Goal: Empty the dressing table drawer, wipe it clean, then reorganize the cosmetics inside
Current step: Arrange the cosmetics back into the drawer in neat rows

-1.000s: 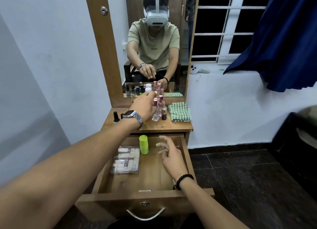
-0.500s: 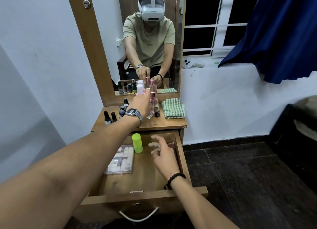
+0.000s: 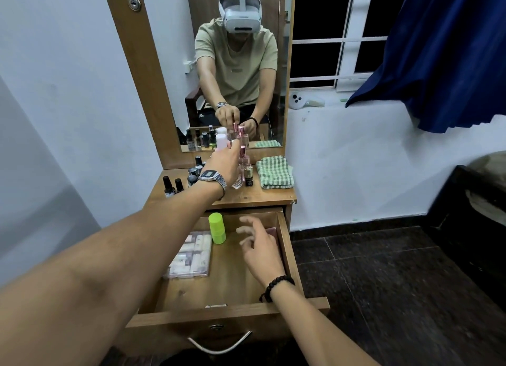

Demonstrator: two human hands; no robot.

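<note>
Left hand grips a white bottle at the counter's twelve o'clock; right hand, fingers spread, hovers over the drawer.

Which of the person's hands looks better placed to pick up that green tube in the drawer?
Probably the right hand: it hovers open inside the drawer, just beside the green tube. The left hand is up on the tabletop, gripping a white bottle.
</note>
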